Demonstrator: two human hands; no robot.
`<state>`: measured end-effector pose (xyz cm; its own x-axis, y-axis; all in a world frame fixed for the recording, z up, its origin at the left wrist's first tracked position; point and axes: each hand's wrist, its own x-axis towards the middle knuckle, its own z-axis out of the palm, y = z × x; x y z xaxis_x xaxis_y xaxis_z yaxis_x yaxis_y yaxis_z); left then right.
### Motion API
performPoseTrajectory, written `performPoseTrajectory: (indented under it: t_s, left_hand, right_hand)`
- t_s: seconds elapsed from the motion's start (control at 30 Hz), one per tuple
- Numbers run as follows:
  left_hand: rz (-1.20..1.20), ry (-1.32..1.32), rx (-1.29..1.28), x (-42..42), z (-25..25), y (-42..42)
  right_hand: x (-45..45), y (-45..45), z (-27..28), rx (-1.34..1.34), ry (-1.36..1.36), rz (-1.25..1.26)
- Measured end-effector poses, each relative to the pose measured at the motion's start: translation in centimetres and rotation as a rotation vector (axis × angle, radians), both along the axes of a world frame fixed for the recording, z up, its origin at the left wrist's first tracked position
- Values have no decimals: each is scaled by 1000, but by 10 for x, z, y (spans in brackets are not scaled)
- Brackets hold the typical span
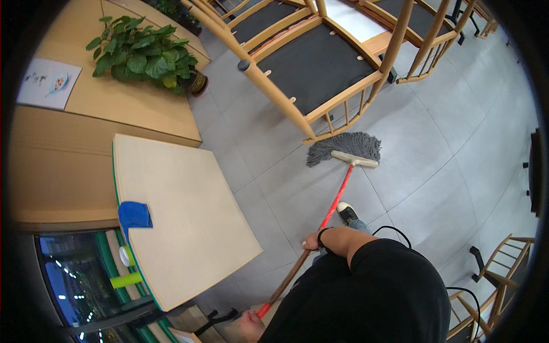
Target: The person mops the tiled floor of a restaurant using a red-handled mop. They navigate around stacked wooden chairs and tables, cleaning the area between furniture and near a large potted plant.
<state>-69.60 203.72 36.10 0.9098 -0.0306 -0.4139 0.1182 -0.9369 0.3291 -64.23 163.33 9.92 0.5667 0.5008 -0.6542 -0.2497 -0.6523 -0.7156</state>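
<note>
A mop with a red and brown handle (339, 197) slants across the grey floor. Its grey string head (347, 145) lies spread on the tiles beside the edge of an upturned wooden chair (317, 68), under a white crossbar. My right hand (312, 241), with a black band at the wrist, is closed around the middle of the handle. Near the handle's red upper end, at the bottom edge of the picture, my left hand (251, 326) grips it, partly cut off and blurred. One dark shoe with a pale toe (346, 213) stands just right of the handle.
To the left is a pale tabletop (184, 214) with a blue cloth (136, 215) over its edge. Behind it, a wooden counter (141, 107) bears a leafy potted plant (146, 55) and a printed sheet (49, 83). More wooden chairs (504, 274) stand at lower right.
</note>
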Motion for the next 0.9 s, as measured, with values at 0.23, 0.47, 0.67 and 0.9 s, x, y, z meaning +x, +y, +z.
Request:
performPoseTrajectory:
  t_s: [0.23, 0.47, 0.67, 0.9]
  left_hand:
    - [-442, 600, 79, 25, 29, -205]
    - [-724, 322, 130, 71, -61, -341]
    - [-865, 236, -15, 101, -85, -482]
    - [-920, 274, 57, 76, -61, -495]
  right_hand:
    - [-10, -114, -82, -197, 304, -44]
    - [-17, -285, 44, -355, -121, -718]
    - [-113, -309, 77, -384, 78, -787]
    - [-104, -284, 79, -395, 112, -903]
